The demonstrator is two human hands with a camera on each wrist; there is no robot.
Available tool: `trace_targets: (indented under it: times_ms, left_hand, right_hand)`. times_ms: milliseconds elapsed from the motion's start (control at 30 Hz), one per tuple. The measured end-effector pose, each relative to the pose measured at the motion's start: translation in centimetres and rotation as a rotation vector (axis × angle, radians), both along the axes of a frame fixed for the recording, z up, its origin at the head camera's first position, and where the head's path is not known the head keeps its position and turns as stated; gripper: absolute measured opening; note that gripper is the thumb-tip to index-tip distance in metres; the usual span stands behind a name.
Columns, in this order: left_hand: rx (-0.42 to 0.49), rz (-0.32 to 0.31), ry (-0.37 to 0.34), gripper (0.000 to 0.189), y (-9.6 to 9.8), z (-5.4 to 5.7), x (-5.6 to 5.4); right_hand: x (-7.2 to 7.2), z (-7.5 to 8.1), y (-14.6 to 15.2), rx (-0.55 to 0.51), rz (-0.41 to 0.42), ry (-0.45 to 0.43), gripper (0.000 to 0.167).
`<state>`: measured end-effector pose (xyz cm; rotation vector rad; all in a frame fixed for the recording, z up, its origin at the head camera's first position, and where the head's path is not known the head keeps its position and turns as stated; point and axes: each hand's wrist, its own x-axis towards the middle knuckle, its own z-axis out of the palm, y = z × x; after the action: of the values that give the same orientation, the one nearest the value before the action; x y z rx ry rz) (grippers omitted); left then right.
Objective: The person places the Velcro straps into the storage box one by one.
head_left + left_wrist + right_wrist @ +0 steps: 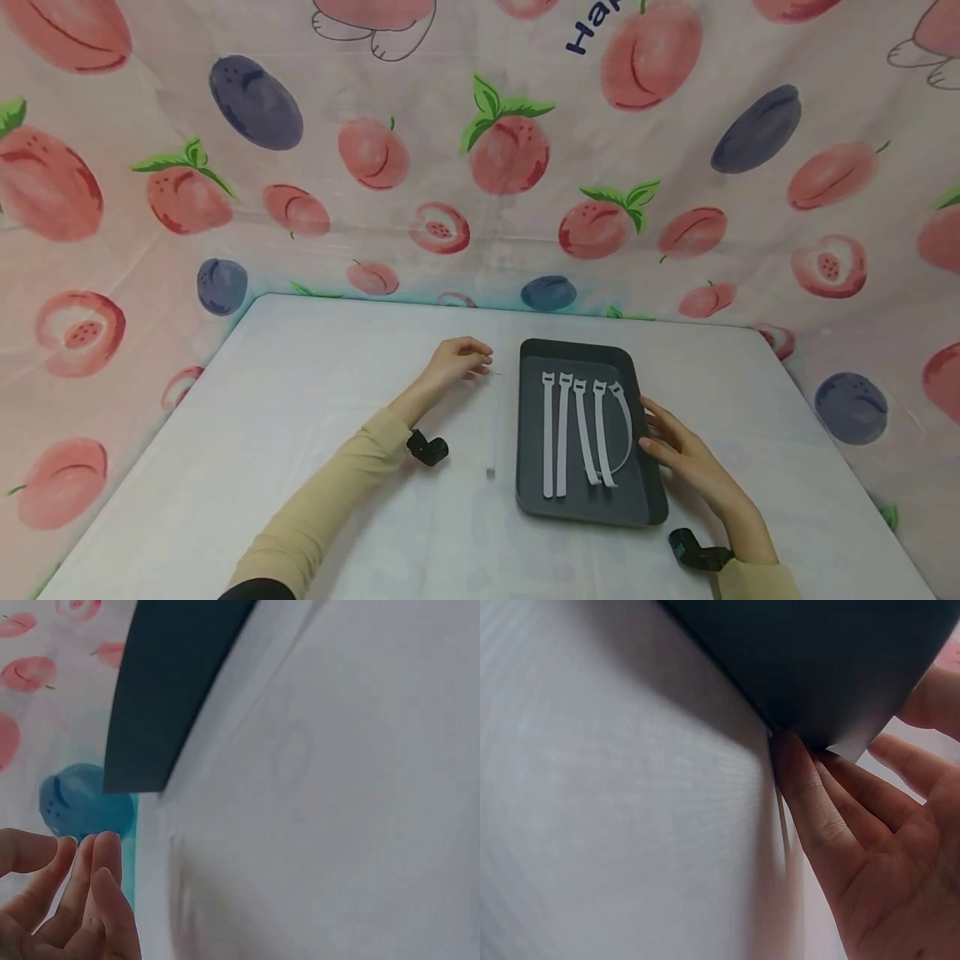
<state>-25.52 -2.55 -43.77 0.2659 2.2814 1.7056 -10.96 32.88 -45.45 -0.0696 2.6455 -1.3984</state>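
Observation:
A dark grey tray (528,492) lies right of the middle of the white table, with several white slotted-head straps (562,433) side by side in it. The rightmost strap (627,429) bows into a curve. Against the tray's right side rests my right hand (693,462); in the right wrist view its extended fingers (817,810) touch the low outer wall (802,667). My left hand (459,360) hovers left of the tray's far end, fingers loosely bent. The left wrist view shows nothing held between these fingers (109,900), and the tray wall (172,690) beyond them.
A small grey piece (490,473) lies on the white table (360,517) left of the tray, below a faint pale strip. Behind the table's far edge hangs a fruit-printed cloth (450,150). Black wrist cameras (427,448) sit on both forearms.

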Motion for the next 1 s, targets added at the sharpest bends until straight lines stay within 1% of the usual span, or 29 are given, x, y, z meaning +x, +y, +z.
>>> trace_targets:
  times_ms: [133,300,367,500,600,667,767,867,1000]
  left_hand:
    - [-0.044,-0.01,0.004,0.025,-0.1,-0.5,-0.6]
    - [-0.102,-0.063,0.02,0.027,0.1,-1.2,-1.6]
    - [-0.134,-0.085,0.04,0.026,0.3,-1.6,-1.9]
    - [-0.224,-0.124,0.1,0.022,0.7,-2.1,-2.2]
    - [-0.292,-0.149,0.149,0.02,1.0,-2.1,-2.2]
    - [-0.32,-0.168,0.175,0.019,1.1,-2.0,-2.2]
    - [-0.335,-0.188,0.193,0.019,1.3,-1.8,-2.2]
    - [-0.335,-0.205,0.19,0.019,1.4,-1.9,-2.1]
    - [-0.33,-0.21,0.185,0.021,1.4,-2.0,-2.2]
  right_hand:
    - [0.0,-0.1,0.1,0.0,0.002,0.003,0.069]
    - [0.0,-0.1,0.1,0.004,0.0,0.001,0.069]
    - [0.0,-0.1,0.1,0.008,-0.002,0.001,0.069]
    - [0.0,-0.1,0.1,0.009,-0.002,0.002,0.069]
    - [0.0,-0.1,0.1,0.011,0.0,0.002,0.069]
    - [0.0,-0.1,0.0,0.011,0.002,0.002,0.069]
    - [0.0,0.0,0.0,0.015,-0.001,0.0,0.069]
    - [0.0,0.0,0.0,0.02,-0.005,-0.001,0.069]
    - [0.0,0.0,0.0,0.024,-0.007,0.0,0.069]
